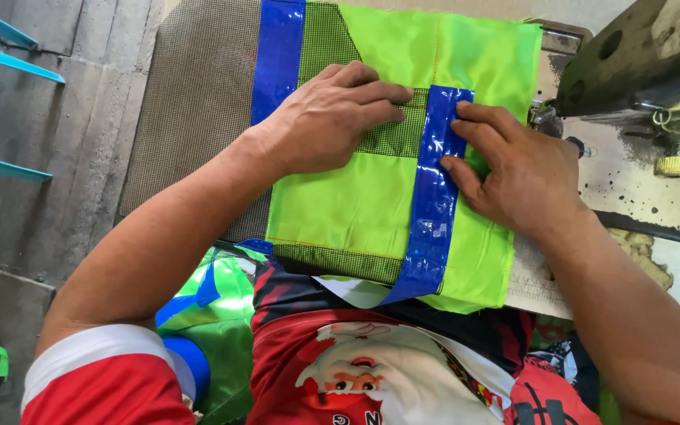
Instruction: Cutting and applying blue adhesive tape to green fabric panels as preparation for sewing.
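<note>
Your left hand (326, 118) lies flat, fingers (379, 93) open and gripping nothing, on a lime-green fabric panel (356, 205) spread over the counter (639, 185). A glossy blue strip (432, 197) runs down the panel between your hands. Your right hand (517, 169) presses the strip's edge with extended fingertips, just beside the sewing machine (639, 59).

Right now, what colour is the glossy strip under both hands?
Blue, on the glossy strip; head view shows it best.
</note>
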